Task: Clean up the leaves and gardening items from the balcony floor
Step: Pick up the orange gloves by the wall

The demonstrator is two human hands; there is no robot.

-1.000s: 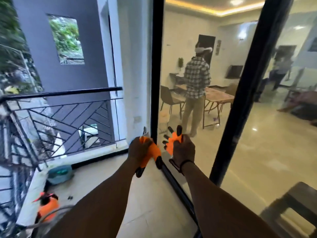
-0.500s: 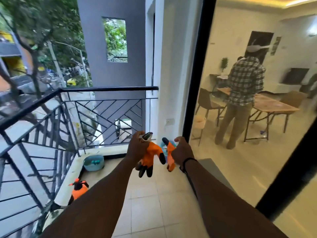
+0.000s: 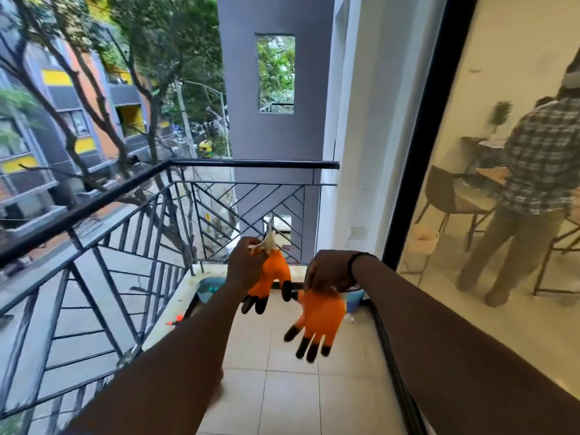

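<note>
My left hand (image 3: 243,265) grips an orange gardening glove with black fingertips (image 3: 270,277) by its pale cuff, the fingers hanging down. My right hand (image 3: 329,271) holds a second orange glove (image 3: 320,318) by its cuff; it dangles lower with its black-tipped fingers spread. Both hands are held out in front of me above the tiled balcony floor (image 3: 288,397).
A black metal railing (image 3: 131,196) runs along the left and far side. A blue tub (image 3: 208,288) sits in the far corner, an orange item (image 3: 177,320) by the railing's ledge, a light blue container (image 3: 354,299) near the glass door frame (image 3: 417,152). A person in a checked shirt (image 3: 539,158) stands indoors.
The view has swung left from the glass door toward the balcony. The two gloves have come apart, and the right one now hangs lower with its fingers spread.
</note>
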